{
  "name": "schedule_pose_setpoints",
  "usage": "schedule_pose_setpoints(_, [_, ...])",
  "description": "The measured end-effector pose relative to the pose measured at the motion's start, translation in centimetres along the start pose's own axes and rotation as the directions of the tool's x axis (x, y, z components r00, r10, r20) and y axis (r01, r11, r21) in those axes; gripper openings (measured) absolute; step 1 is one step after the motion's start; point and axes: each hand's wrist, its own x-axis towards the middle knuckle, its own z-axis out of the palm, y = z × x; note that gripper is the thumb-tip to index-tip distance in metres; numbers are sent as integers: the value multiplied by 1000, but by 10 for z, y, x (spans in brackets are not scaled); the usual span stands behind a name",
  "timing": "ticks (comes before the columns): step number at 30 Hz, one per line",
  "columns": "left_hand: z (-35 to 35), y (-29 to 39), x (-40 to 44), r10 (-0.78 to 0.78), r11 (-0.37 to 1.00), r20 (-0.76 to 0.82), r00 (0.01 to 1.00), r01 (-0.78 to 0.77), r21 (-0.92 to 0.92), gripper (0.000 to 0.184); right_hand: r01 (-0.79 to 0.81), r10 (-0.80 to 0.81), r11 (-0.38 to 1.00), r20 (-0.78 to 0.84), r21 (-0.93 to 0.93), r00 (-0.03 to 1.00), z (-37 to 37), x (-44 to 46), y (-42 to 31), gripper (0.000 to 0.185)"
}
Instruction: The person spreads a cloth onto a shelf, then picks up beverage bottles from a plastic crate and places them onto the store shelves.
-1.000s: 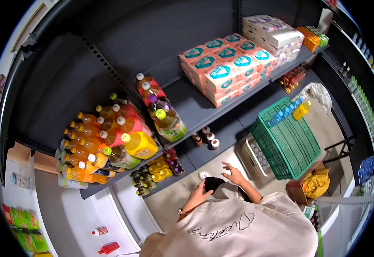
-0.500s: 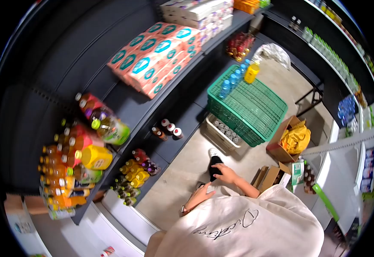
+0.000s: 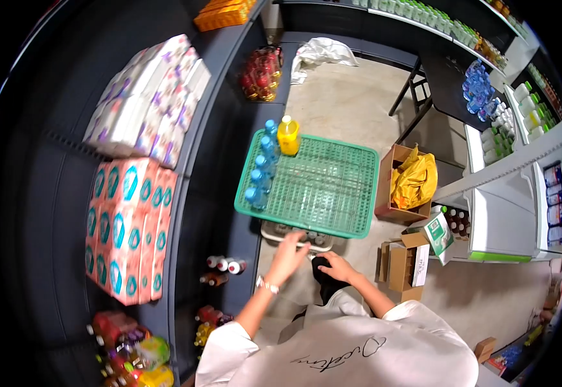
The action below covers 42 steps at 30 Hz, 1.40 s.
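My left hand [image 3: 287, 255] stretches forward with its fingers apart, close to the near edge of a white crate [image 3: 270, 235] that holds bottles. It holds nothing. To its right, my right hand [image 3: 334, 266] is in front of my dark trouser leg, fingers extended and empty. Just ahead of both hands is a green mesh basket [image 3: 326, 180], set above the crate and hiding most of it. Along the basket's left side stands a row of blue-capped water bottles [image 3: 258, 180]. A yellow bottle [image 3: 289, 138] stands at its far left corner.
Left, a dark shelf carries pink tissue packs [image 3: 123, 226] and white tissue packs [image 3: 149, 103]. Right of the basket are a carton with a yellow bag [image 3: 415, 180] and an open cardboard box [image 3: 398, 264]. A black table [image 3: 448, 90] and white shelves [image 3: 497, 219] stand farther right.
My view has turned, so the basket now lies straight ahead and closer. My left hand has reached forward towards the crate. Both hands have moved apart from each other.
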Motion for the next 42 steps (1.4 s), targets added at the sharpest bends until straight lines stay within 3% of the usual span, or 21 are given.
schedule_pose_setpoints(2, [-17, 2, 98, 15, 983, -63, 998, -3, 182, 42, -85, 84, 996, -42, -2, 996, -28, 33, 18, 47])
schedule_pose_setpoints(4, [-32, 4, 190, 151, 849, -108, 983, -73, 524, 41, -103, 104, 995, -67, 7, 992, -50, 66, 41, 47])
schedule_pose_setpoints(7, [-30, -28, 311, 257, 750, -194, 947, -69, 658, 45, -174, 177, 984, -135, 33, 975, -87, 99, 50, 47])
schedule_pose_setpoints(11, [-23, -66, 398, 388, 615, -317, 865, 12, 788, 44, -238, 257, 964, -186, 120, 948, -96, 117, 71, 45])
schedule_pose_setpoints(14, [0, -88, 413, -49, 748, -242, 969, 196, 634, 35, -329, 355, 925, -124, 191, 927, -88, 108, 89, 46])
schedule_pose_setpoints(16, [8, -98, 407, 2, 800, -301, 954, 179, 573, 27, -338, 360, 918, -76, 205, 930, -71, 101, 105, 46])
schedule_pose_setpoints(20, [10, -85, 348, -42, 956, -261, 964, 115, 271, 24, -388, 370, 879, 114, 277, 922, -37, 95, 137, 42])
schedule_pose_setpoints(21, [19, -96, 323, 48, 967, -320, 946, 36, 252, 27, -378, 361, 918, 142, 120, 922, -43, 96, 127, 44])
schedule_pose_setpoints(22, [22, -97, 296, 11, 985, -328, 945, 47, 168, 26, -343, 324, 926, 133, 158, 937, -34, 97, 137, 46])
schedule_pose_setpoints(24, [14, -87, 239, -63, 992, -315, 947, 93, 81, 18, -300, 290, 946, 95, 124, 952, -44, 99, 118, 61])
schedule_pose_setpoints(27, [6, -53, 150, -181, 983, -278, 943, 168, -70, 14, -277, 295, 949, -115, 150, 948, -64, 97, 47, 85])
schedule_pose_setpoints(28, [15, -44, 117, -369, 929, -226, 902, 347, -133, 12, -202, 216, 972, -122, 117, 969, -53, 89, 40, 90])
schedule_pose_setpoints(30, [22, -28, 49, -491, 869, -175, 853, 465, -170, 10, -14, 21, 998, -133, 54, 991, -31, 79, 29, 102])
schedule_pose_setpoints(31, [25, -18, 10, -453, 890, -176, 874, 431, -150, 10, 28, -26, 994, -19, 107, 999, -26, 69, 11, 105])
schedule_pose_setpoints(33, [37, -8, -66, -494, 868, -157, 855, 496, -31, 9, 208, -202, 978, 193, -14, 960, 9, 50, 14, 104])
schedule_pose_setpoints(34, [48, 1, -102, -523, 847, -147, 840, 531, 26, 10, 287, -251, 956, 342, -56, 905, 21, 39, 10, 103])
schedule_pose_setpoints(36, [96, 4, -177, -494, 806, -294, 819, 558, 200, 9, 375, -285, 926, 570, -44, 771, 41, 10, -3, 99])
schedule_pose_setpoints(37, [113, 13, -219, -478, 765, -336, 811, 573, 295, 8, 401, -231, 913, 709, -79, 666, 53, 0, -7, 98])
schedule_pose_setpoints(38, [97, 55, -236, -780, 595, -289, 555, 800, -70, 12, 422, -160, 900, 819, -108, 551, 65, -14, -9, 97])
schedule_pose_setpoints(39, [114, 73, -269, -814, 541, -348, 465, 825, -164, 13, 547, -193, 832, 875, -94, 444, 79, -28, -4, 92])
schedule_pose_setpoints(42, [150, 120, -335, -875, 365, -453, 170, 847, -387, 14, 668, 215, 678, 952, -306, 218, 103, -71, -20, 69])
